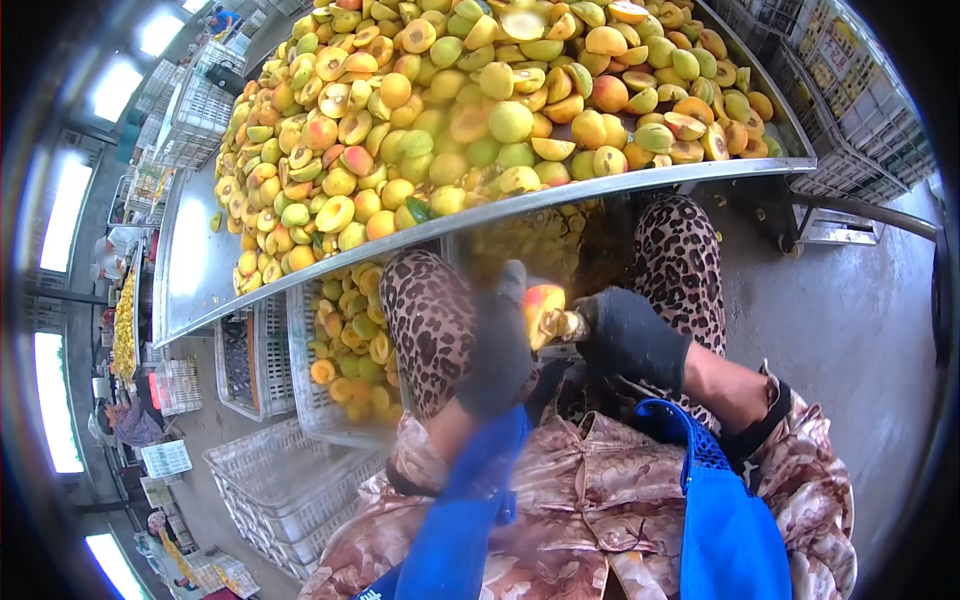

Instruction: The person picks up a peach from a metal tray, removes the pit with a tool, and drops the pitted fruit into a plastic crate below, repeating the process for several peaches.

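Observation:
In dark gloves, both my hands meet above my lap, below the metal tray's edge. My left hand (500,345) is closed round a cut yellow peach (543,314) with a red blush, its flesh side turned toward my right hand. My right hand (632,332) is closed on a small metal pitting tool (572,326), its tip against the peach flesh; the handle is hidden in the glove. In front of me, heaped whole and halved peaches (400,120) cover most of the metal tray (190,265).
Under the tray, a white crate (303,350) holds more peach halves, with another crate (285,370) beside it. Stacked empty-looking crates (290,480) stand at lower left. More crates (850,110) rise at right, near a metal bar (870,213). Other people work far left.

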A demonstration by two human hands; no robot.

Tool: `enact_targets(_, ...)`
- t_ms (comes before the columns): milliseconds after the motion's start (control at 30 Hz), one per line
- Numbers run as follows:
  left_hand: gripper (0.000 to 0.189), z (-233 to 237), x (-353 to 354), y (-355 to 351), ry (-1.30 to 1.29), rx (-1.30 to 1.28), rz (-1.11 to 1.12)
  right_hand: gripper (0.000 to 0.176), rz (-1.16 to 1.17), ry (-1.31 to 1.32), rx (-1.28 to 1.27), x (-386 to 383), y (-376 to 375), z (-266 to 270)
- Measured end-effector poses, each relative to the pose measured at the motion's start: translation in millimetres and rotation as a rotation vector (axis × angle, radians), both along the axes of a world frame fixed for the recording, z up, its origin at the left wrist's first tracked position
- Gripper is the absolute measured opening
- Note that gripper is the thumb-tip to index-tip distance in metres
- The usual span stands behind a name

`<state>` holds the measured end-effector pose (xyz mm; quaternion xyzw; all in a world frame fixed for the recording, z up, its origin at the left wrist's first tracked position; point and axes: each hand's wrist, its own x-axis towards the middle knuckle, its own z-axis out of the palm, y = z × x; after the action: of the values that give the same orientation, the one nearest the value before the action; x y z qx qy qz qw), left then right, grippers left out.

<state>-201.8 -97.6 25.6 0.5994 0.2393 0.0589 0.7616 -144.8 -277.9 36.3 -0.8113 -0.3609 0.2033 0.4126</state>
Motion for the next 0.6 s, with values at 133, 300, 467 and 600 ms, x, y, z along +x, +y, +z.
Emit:
enact_targets(133, 0.045, 27.6, 2.4, -2.6, 0.159, 0.005, -0.127, 0.009, 0.011, -0.084, -0.084, 3.1, -5.4, 3.1)
enact_targets(300, 0.021, -13.5, 8.8, 21.1, -0.575, 1.011, -0.497, 0.025, 0.317, 0.033, -0.201, 15.9, -14.6, -32.8)
enact_targets(467, 0.030, -0.8, 31.8, 25.5, -0.338, 0.274, -0.231, 0.012, -0.087, 0.492, 0.277, 5.2, 21.0, 26.0)
enact_targets(600, 0.037, 59.2, 26.9, -1.5, -0.623, 0.280, 0.058, 0.008, -0.127, 0.549, 0.487, 1.4, 46.0, 17.5)
